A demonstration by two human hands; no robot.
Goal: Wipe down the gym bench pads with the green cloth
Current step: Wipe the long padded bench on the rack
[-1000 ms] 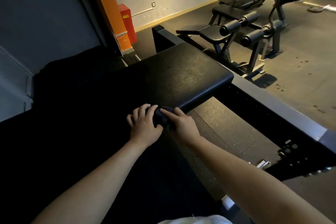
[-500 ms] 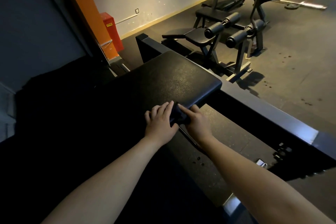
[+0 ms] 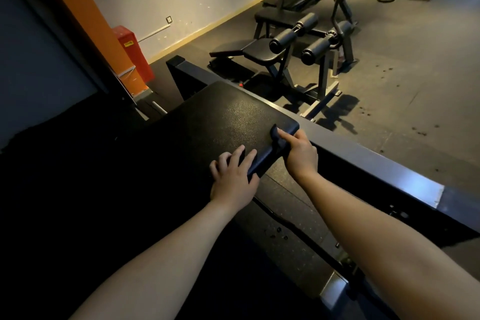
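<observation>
Currently the right hand (image 3: 300, 154) grips the cloth (image 3: 275, 138), bunched on the near edge of the black bench pad (image 3: 220, 122) close to its right corner. The thumb lies on top and the hand wraps round the edge. The cloth reads dark in the dim light, so I cannot tell its colour. The left hand (image 3: 233, 176) lies flat on the pad just left of the right hand, fingers straight and spread, holding nothing. A grey steel beam (image 3: 368, 161) runs right of the pad. A leg-roller bench (image 3: 285, 44) stands far right. An orange column (image 3: 85, 21) and a red box (image 3: 133, 54) are far left.
</observation>
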